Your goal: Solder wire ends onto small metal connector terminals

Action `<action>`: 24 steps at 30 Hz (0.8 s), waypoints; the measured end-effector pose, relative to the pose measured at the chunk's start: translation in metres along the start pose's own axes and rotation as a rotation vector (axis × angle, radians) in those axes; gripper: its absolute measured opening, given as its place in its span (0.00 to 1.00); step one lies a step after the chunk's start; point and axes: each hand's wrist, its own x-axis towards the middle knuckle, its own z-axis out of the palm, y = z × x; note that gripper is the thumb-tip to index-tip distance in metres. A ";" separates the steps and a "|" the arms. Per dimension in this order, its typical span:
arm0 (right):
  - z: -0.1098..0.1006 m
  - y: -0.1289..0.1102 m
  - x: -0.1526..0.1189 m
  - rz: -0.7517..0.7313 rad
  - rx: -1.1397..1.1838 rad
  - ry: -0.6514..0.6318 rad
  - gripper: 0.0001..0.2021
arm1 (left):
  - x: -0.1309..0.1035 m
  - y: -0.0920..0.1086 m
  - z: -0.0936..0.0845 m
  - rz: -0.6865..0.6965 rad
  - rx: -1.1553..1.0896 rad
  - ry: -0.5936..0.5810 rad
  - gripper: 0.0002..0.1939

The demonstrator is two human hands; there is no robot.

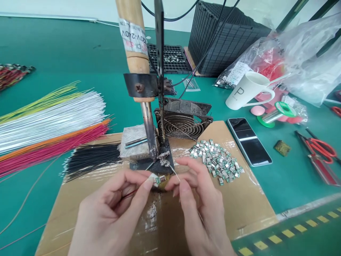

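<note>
Pinched between the thumb and forefinger of my left hand (117,209) is a small green circuit board (157,180) with a metal connector on its end. A red wire (129,195) runs back from it under my fingers. My right hand (202,202) grips a thin silvery solder wire (175,172) between thumb and forefinger, its far end by the dark stand base. Just above both hands, a wooden-handled soldering iron (148,124) points down in its stand (160,71), tip beside a lump of grey solder residue (163,159).
More boards (217,160) lie heaped on the cardboard (245,209). Black wires (93,160) and coloured bundles lie left. Behind the iron stands a small fan (183,124). A phone (249,142), mug (247,90), solder spool (277,113) and red-handled pliers (319,149) lie right.
</note>
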 end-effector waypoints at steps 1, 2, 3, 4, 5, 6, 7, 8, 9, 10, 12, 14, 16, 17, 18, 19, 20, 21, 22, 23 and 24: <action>-0.001 -0.001 0.001 -0.008 -0.014 0.009 0.16 | 0.001 0.000 -0.001 0.000 0.005 0.009 0.08; -0.002 -0.001 0.003 -0.022 -0.022 0.017 0.11 | 0.001 -0.001 -0.002 -0.004 0.010 0.015 0.08; -0.002 -0.001 0.004 -0.043 -0.020 0.023 0.08 | 0.002 -0.002 -0.003 -0.007 0.014 0.019 0.08; -0.002 0.000 0.006 -0.072 -0.008 0.029 0.08 | 0.003 -0.003 -0.003 -0.014 0.014 0.020 0.09; -0.002 0.000 0.008 -0.103 0.015 0.038 0.08 | 0.004 -0.003 -0.004 -0.025 0.011 0.019 0.09; -0.001 0.001 0.010 -0.130 0.044 0.050 0.09 | 0.005 -0.004 -0.004 -0.033 0.006 0.019 0.09; 0.001 0.001 0.011 -0.149 0.078 0.063 0.09 | 0.005 -0.004 -0.003 -0.038 -0.001 0.025 0.10; 0.003 0.001 0.012 -0.157 0.108 0.075 0.09 | 0.006 -0.004 -0.002 -0.041 -0.006 0.028 0.10; 0.005 0.001 0.012 -0.157 0.132 0.081 0.10 | 0.007 -0.003 -0.002 -0.043 -0.011 0.032 0.10; 0.007 0.001 0.013 -0.150 0.150 0.083 0.10 | 0.008 -0.003 -0.001 -0.043 -0.011 0.038 0.10; 0.011 0.001 0.013 -0.137 0.169 0.083 0.10 | 0.010 -0.001 0.002 -0.040 -0.012 0.048 0.09; 0.014 0.001 0.013 -0.142 0.172 0.086 0.11 | 0.011 0.000 0.004 -0.032 -0.010 0.054 0.09; 0.015 0.001 0.015 -0.161 0.169 0.095 0.12 | 0.011 0.001 0.005 -0.007 0.003 0.065 0.09; 0.016 0.001 0.016 -0.172 0.166 0.098 0.12 | 0.011 0.001 0.005 0.002 0.011 0.077 0.10; 0.016 0.001 0.017 -0.180 0.162 0.101 0.12 | 0.011 0.000 0.005 0.003 0.018 0.088 0.09; 0.015 0.001 0.018 -0.184 0.158 0.102 0.13 | 0.011 -0.001 0.005 -0.002 0.020 0.097 0.09; 0.015 0.001 0.019 -0.184 0.156 0.102 0.13 | 0.010 -0.001 0.005 -0.008 0.021 0.105 0.08; 0.015 0.000 0.020 -0.182 0.156 0.102 0.13 | 0.010 -0.002 0.005 -0.013 0.021 0.111 0.08; 0.015 0.000 0.021 -0.181 0.155 0.103 0.13 | 0.010 -0.002 0.005 -0.015 0.018 0.116 0.07; 0.015 -0.001 0.021 -0.179 0.156 0.104 0.14 | 0.010 -0.002 0.005 -0.012 0.015 0.119 0.08; 0.015 -0.001 0.022 -0.178 0.156 0.105 0.14 | 0.011 -0.001 0.005 -0.012 0.011 0.120 0.08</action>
